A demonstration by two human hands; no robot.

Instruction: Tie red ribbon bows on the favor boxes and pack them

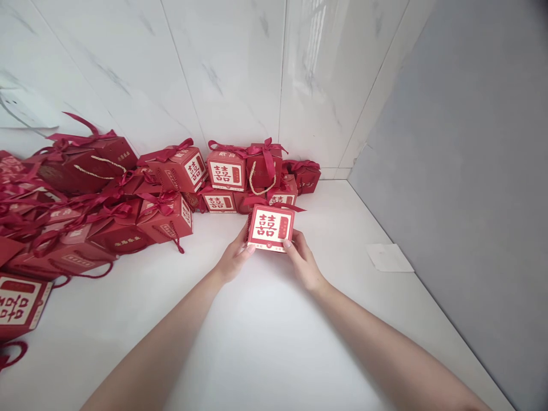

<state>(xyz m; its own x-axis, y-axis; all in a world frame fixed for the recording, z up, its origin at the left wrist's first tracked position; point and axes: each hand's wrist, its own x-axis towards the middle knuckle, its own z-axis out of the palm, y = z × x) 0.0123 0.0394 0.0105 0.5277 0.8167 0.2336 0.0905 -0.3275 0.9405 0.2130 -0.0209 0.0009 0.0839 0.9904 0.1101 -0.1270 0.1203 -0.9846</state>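
A small red gift box (271,228) with a cream label, red characters and a ribbon sits on the white tabletop (265,331) in front of a stack of like boxes. My left hand (234,258) grips its left side with curled fingers. My right hand (302,260) grips its right side, fingertips on the lower right corner. Both forearms reach in from the bottom edge.
Several red ribboned boxes (226,170) are piled along the marble wall from the left edge to the corner, one with a rope handle (259,178). Another box (19,302) lies at the near left. A white paper slip (389,257) lies by the grey wall (471,171).
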